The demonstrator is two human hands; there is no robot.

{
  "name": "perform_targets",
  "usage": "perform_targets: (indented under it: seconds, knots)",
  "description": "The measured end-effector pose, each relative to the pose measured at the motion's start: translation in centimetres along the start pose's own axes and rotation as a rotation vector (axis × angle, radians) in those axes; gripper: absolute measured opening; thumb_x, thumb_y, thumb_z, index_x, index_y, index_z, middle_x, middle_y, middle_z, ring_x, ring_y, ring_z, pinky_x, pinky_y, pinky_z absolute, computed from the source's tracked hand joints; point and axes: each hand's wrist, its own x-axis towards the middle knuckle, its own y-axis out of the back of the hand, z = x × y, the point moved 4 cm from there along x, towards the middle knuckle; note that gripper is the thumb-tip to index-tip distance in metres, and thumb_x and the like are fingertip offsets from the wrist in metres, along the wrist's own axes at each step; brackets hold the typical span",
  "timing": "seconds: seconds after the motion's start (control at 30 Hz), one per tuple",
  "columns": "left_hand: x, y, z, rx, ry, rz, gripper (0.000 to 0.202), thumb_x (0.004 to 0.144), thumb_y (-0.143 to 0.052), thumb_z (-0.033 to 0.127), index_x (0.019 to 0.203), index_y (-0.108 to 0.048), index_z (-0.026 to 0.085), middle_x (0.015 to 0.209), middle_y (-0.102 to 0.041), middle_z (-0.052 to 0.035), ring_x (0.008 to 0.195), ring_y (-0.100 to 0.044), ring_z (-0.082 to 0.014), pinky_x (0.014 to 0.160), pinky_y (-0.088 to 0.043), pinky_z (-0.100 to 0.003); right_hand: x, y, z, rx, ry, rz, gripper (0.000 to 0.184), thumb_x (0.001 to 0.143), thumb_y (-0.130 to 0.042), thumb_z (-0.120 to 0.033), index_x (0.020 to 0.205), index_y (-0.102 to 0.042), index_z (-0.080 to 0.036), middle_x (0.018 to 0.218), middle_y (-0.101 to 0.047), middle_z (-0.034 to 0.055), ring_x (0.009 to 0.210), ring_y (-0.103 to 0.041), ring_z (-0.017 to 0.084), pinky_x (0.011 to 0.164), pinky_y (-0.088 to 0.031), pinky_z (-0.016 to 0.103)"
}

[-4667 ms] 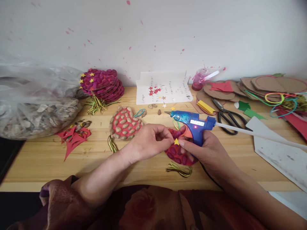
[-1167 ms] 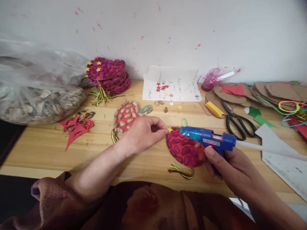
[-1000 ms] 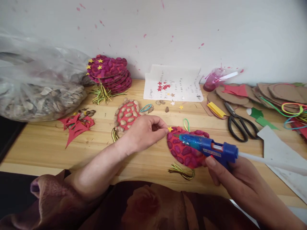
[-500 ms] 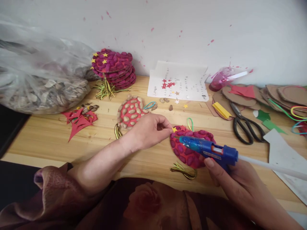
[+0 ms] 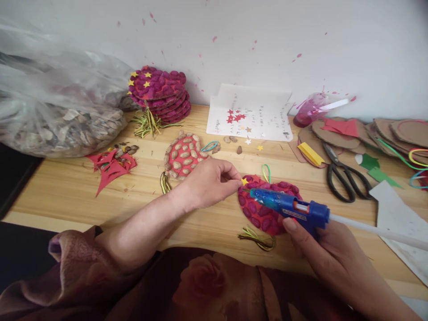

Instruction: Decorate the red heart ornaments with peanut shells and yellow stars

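My right hand (image 5: 331, 254) is wrapped round a blue hot glue gun (image 5: 290, 207) with a long white glue stick out of its back. The gun's nozzle is close to a small yellow star (image 5: 244, 181), which my left hand (image 5: 214, 180) pinches between thumb and forefinger. Under both lies a round red plaque (image 5: 264, 218) covered in purple-painted shells, with a green loop at its top and a yellow-black tassel (image 5: 257, 238) below. The gun hides part of the plaque. Behind my left wrist sits an unpainted shell-covered red plaque (image 5: 183, 156), partly covered.
A stack of purple plaques (image 5: 160, 96) and a plastic bag of shells (image 5: 63, 125) stand at the back left. Red scraps (image 5: 113, 167) lie nearby. Paper with stars (image 5: 264, 111), a pink cup (image 5: 307, 113), black scissors (image 5: 344, 178) and cardboard discs (image 5: 337, 138) lie behind and right.
Almost nothing differs. The view has shifted slightly; both hands, the star and the glue gun keep nearly the same places over the plaque.
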Motion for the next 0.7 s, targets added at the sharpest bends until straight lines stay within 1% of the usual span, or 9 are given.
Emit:
perform_targets:
  seconds: [0.13,0.33,0.4,0.53,0.63,0.7]
  knots:
    - [-0.02,0.0,0.1,0.003,0.008,-0.005,0.009,0.08,-0.066,0.023,0.076,-0.07,0.016,0.072,-0.068,-0.0003,0.062,-0.056,-0.0104,0.056,-0.045,-0.02,0.14,-0.08,-0.02,0.012,0.002,-0.012,0.033,0.097,-0.05,-0.05,0.091,-0.071,-0.025,0.085,-0.078,0.0019,0.075,-0.069,0.025,0.067,-0.056,0.034]
    - [-0.08,0.03,0.18,0.011,0.015,-0.001,0.009,0.079,-0.066,0.023,0.076,-0.07,0.016,0.072,-0.069,-0.0005,0.063,-0.057,-0.0109,0.057,-0.045,-0.02,0.18,-0.12,-0.01,0.013,-0.016,-0.018,0.034,0.096,-0.051,-0.05,0.087,-0.07,-0.024,0.092,-0.079,0.0047,0.084,-0.071,0.029,0.069,-0.057,0.036]
    - [-0.07,0.01,0.16,0.014,0.013,0.001,0.009,0.079,-0.066,0.023,0.076,-0.07,0.016,0.072,-0.069,-0.0005,0.063,-0.058,-0.0109,0.058,-0.045,-0.021,0.17,-0.19,0.09,0.021,-0.013,-0.024,0.032,0.096,-0.052,-0.049,0.089,-0.071,-0.024,0.093,-0.079,0.0045,0.084,-0.072,0.029,0.07,-0.057,0.037]
    - [-0.02,0.03,0.19,0.036,-0.003,0.013,0.009,0.08,-0.066,0.023,0.075,-0.07,0.016,0.072,-0.07,-0.0005,0.064,-0.058,-0.0112,0.06,-0.045,-0.021,0.23,-0.33,0.31,0.029,-0.012,-0.023,0.033,0.096,-0.052,-0.049,0.087,-0.071,-0.024,0.095,-0.08,0.0047,0.086,-0.072,0.03,0.069,-0.057,0.037]
    - [0.02,0.08,0.16,0.048,0.0,0.013,0.009,0.08,-0.066,0.023,0.076,-0.071,0.016,0.073,-0.071,-0.0005,0.066,-0.059,-0.0115,0.061,-0.045,-0.022,0.22,-0.38,0.31,0.021,-0.014,-0.02,0.034,0.096,-0.051,-0.051,0.088,-0.071,-0.024,0.092,-0.079,0.0047,0.083,-0.072,0.029,0.069,-0.057,0.037]
    - [0.02,0.12,0.15,0.05,0.002,0.011,0.009,0.08,-0.066,0.023,0.077,-0.071,0.016,0.074,-0.071,-0.0005,0.067,-0.06,-0.0117,0.062,-0.046,-0.022,0.18,-0.35,0.27,0.012,-0.016,-0.02,0.036,0.096,-0.05,-0.052,0.085,-0.07,-0.024,0.09,-0.079,0.0049,0.08,-0.071,0.029,0.067,-0.057,0.037]
